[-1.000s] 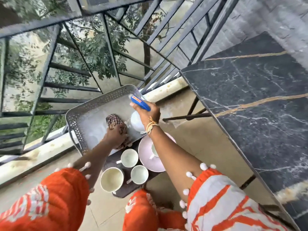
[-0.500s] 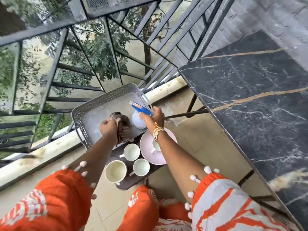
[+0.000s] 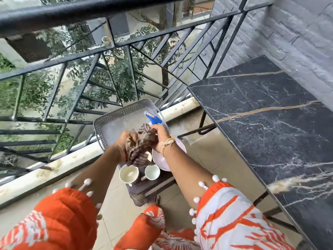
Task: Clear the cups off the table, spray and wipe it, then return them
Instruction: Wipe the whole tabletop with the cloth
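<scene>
Both hands hold a brown striped cloth [image 3: 142, 147] bunched above the low dark stool [image 3: 155, 186]. My left hand [image 3: 126, 141] grips its left side and my right hand [image 3: 159, 135] pinches its top. Just behind my right hand, the blue trigger of the spray bottle [image 3: 153, 118] shows at the right edge of the grey perforated tray [image 3: 111, 120]; the bottle's body is hidden. Two white cups [image 3: 128, 173] [image 3: 152, 172] stand on the stool below the cloth, beside a pink plate [image 3: 159, 159]. The black marble table [image 3: 270, 127] on the right is bare.
A dark metal balcony railing [image 3: 126, 44] runs along the left and back, with a pale curb [image 3: 54, 165] at its foot. A grey brick wall [image 3: 297, 33] stands behind the table. My orange-patterned sleeves and legs fill the bottom of the view.
My left hand lifted the cloth off the tray. My right hand let go of the spray bottle, which now stands in the tray, and took hold of the cloth. The view rose.
</scene>
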A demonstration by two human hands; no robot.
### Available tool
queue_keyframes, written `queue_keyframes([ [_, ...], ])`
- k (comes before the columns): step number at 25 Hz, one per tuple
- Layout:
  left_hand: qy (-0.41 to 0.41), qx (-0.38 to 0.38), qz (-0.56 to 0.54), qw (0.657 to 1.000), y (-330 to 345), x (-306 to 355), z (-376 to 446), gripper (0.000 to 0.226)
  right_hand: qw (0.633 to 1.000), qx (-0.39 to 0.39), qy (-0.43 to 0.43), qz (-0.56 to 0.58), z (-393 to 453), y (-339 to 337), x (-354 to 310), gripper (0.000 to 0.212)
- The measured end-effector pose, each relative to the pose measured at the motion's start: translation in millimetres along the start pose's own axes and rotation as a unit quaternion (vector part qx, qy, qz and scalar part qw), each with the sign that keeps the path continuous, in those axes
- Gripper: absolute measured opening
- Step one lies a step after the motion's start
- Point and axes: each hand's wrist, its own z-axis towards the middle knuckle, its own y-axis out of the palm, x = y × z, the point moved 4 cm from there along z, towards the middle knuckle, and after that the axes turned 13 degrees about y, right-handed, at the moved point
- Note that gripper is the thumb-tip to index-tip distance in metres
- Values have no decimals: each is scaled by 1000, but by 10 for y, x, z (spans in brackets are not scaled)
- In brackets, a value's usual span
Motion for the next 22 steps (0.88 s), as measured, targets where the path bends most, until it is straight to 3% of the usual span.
queue_keyframes([
  [2,11,-10,19,1000,49,-107,-52,34,1000,-8,-24,9,-261,-67,-98,12],
  [6,50,-13,94,994,343,-309,-3,40,996,-79,-28,-9,-935,-374,-232,23],
  [8,72,-26,102,992,656,-357,53,45,996,-74,-52,-23,-1202,-657,-305,26],
  [12,124,-16,112,986,1443,-410,211,49,981,-6,-167,-101,-1670,-1271,-633,28],
  [15,187,-6,110,976,2018,-359,383,36,948,115,-245,-169,-1982,-1744,-921,46],
  [18,240,10,134,961,2557,-250,573,21,927,192,-284,-154,-2226,-2165,-1149,43],
  [22,315,14,196,929,3226,25,936,30,904,245,-333,-114,-2399,-2519,-1611,33],
])
